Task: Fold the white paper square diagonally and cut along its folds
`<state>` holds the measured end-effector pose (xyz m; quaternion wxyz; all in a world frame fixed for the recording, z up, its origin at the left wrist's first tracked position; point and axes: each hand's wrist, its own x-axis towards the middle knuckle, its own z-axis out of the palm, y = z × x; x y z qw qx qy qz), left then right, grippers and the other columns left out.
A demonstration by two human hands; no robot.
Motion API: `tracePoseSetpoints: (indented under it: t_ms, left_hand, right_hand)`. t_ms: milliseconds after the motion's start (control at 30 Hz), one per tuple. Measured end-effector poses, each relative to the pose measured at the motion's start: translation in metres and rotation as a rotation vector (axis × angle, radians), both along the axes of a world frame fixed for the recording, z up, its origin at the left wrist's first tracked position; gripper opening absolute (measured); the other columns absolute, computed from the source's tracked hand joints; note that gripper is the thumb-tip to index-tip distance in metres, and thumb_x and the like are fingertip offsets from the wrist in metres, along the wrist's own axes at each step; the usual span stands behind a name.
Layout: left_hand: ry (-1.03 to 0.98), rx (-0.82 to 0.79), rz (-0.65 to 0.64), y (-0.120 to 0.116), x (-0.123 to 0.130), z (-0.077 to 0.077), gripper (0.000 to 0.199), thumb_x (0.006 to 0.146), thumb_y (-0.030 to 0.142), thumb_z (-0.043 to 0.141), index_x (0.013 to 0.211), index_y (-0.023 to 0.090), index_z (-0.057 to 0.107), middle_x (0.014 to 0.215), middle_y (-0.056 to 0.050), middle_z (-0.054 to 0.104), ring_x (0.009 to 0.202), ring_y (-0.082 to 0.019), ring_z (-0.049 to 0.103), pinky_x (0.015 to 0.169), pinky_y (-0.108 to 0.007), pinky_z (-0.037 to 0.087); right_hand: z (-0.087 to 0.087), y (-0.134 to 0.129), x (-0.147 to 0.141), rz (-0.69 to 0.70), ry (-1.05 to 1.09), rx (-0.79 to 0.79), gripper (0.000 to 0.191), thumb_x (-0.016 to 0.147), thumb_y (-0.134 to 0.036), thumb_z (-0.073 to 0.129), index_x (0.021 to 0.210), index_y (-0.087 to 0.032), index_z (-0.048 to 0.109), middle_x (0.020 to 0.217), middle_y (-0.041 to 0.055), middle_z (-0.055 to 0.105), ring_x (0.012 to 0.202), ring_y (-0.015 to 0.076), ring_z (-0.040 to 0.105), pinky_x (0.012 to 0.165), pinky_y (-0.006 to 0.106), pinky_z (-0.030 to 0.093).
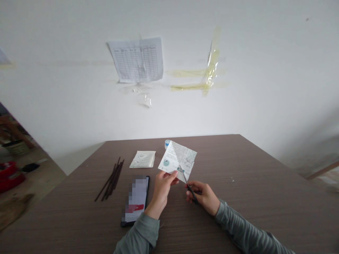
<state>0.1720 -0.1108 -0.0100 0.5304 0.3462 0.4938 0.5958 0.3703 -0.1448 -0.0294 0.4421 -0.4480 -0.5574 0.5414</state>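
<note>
My left hand (163, 188) pinches the lower edge of a printed sheet of paper (176, 158), holding it tilted above the table. In my right hand (202, 195) is a pair of scissors (191, 192) with dark handles. Their blades lie across the paper's lower right part, near a small green printed patch. Whether the blades are cutting at this instant, I cannot tell. Behind the paper's top left corner, a small blue and white round item (167, 143) is partly hidden.
A stack of folded printed paper (143, 159) lies left of the held sheet. Several thin dark brown sticks (112, 180) rest farther left. A phone (136, 201) lies beside my left forearm. The brown table (251, 197) meets a white wall bearing a taped printed sheet (137, 60).
</note>
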Motion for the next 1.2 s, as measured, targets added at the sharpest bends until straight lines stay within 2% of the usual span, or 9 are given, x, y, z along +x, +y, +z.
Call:
tracePoseSetpoints:
  t_ms: [233, 433, 600, 733, 833, 933, 1000, 1100, 1200]
  left_hand:
    - [0.0, -0.013, 0.003, 0.001, 0.0, 0.0, 0.031, 0.076, 0.017, 0.117, 0.086, 0.018, 0.087, 0.082, -0.005, 0.093, 0.069, -0.021, 0.085, 0.066, -0.029, 0.074]
    - [-0.027, -0.009, -0.003, 0.002, -0.002, -0.002, 0.036, 0.072, 0.021, 0.12, 0.087, 0.018, 0.088, 0.082, -0.004, 0.093, 0.069, -0.019, 0.084, 0.066, -0.028, 0.073]
    - [-0.049, 0.003, 0.013, 0.004, -0.003, -0.004, 0.041, 0.067, 0.029, 0.122, 0.087, 0.017, 0.088, 0.083, -0.006, 0.093, 0.069, -0.019, 0.082, 0.066, -0.029, 0.071]
    - [-0.043, 0.019, 0.043, 0.006, -0.005, -0.005, 0.041, 0.066, 0.032, 0.121, 0.085, 0.019, 0.087, 0.085, -0.006, 0.093, 0.072, -0.02, 0.083, 0.068, -0.03, 0.071]
    - [-0.013, 0.029, 0.067, 0.006, -0.006, -0.007, 0.041, 0.068, 0.035, 0.12, 0.085, 0.02, 0.087, 0.086, -0.006, 0.093, 0.074, -0.022, 0.084, 0.07, -0.032, 0.071]
    - [0.004, 0.047, 0.059, 0.005, -0.006, -0.007, 0.038, 0.068, 0.036, 0.117, 0.087, 0.02, 0.088, 0.089, -0.008, 0.095, 0.077, -0.024, 0.086, 0.069, -0.031, 0.07]
    - [0.015, 0.055, 0.043, 0.005, -0.006, -0.007, 0.035, 0.068, 0.035, 0.115, 0.089, 0.02, 0.091, 0.091, -0.008, 0.096, 0.079, -0.024, 0.086, 0.067, -0.029, 0.068]
    - [0.039, 0.039, 0.022, 0.006, -0.006, -0.006, 0.032, 0.068, 0.035, 0.112, 0.087, 0.02, 0.091, 0.086, -0.008, 0.094, 0.076, -0.023, 0.084, 0.064, -0.028, 0.065]
    - [0.07, 0.013, 0.009, 0.007, -0.006, -0.004, 0.03, 0.068, 0.033, 0.111, 0.085, 0.02, 0.091, 0.079, -0.005, 0.091, 0.07, -0.021, 0.081, 0.06, -0.027, 0.062]
  right_hand:
    - [0.005, -0.002, 0.0, -0.001, -0.002, -0.015, 0.054, 0.065, -0.073, 0.11, 0.088, -0.029, 0.088, 0.07, 0.0109, 0.086, 0.061, 0.0339, 0.075, 0.067, 0.049, 0.062]
    - [0.006, -0.004, 0.001, 0.022, -0.001, -0.052, 0.054, 0.064, -0.072, 0.111, 0.088, -0.03, 0.088, 0.072, 0.0105, 0.087, 0.064, 0.0354, 0.078, 0.069, 0.05, 0.065]
    - [-0.003, 0.0, 0.005, 0.047, 0.0, -0.047, 0.056, 0.068, -0.07, 0.111, 0.094, -0.027, 0.087, 0.073, 0.0102, 0.088, 0.062, 0.0312, 0.075, 0.067, 0.047, 0.063]
    - [-0.012, 0.005, 0.011, 0.095, -0.046, -0.024, 0.057, 0.073, -0.071, 0.106, 0.101, -0.025, 0.086, 0.073, 0.0061, 0.087, 0.061, 0.0261, 0.075, 0.067, 0.041, 0.062]
    - [-0.016, 0.008, 0.018, 0.099, -0.117, 0.04, 0.053, 0.08, -0.07, 0.1, 0.104, -0.024, 0.089, 0.074, 0.0055, 0.088, 0.066, 0.0281, 0.079, 0.072, 0.042, 0.066]
    - [-0.018, 0.014, 0.028, -0.014, -0.239, 0.219, 0.044, 0.087, -0.063, 0.093, 0.109, -0.025, 0.095, 0.076, 0.0058, 0.09, 0.081, 0.035, 0.088, 0.093, 0.053, 0.072]
    - [-0.02, 0.02, 0.035, -0.156, -0.315, 0.337, 0.042, 0.089, -0.061, 0.091, 0.113, -0.027, 0.098, 0.077, 0.0062, 0.091, 0.088, 0.0392, 0.091, 0.105, 0.06, 0.071]
    - [-0.024, 0.031, 0.044, -0.385, -0.369, 0.409, 0.042, 0.089, -0.065, 0.09, 0.11, -0.03, 0.098, 0.084, 0.0108, 0.093, 0.09, 0.0423, 0.092, 0.102, 0.061, 0.072]
    - [-0.027, 0.039, 0.049, -0.536, -0.306, 0.385, 0.053, 0.087, -0.072, 0.088, 0.114, -0.027, 0.098, 0.089, 0.0145, 0.095, 0.089, 0.0423, 0.093, 0.097, 0.058, 0.073]
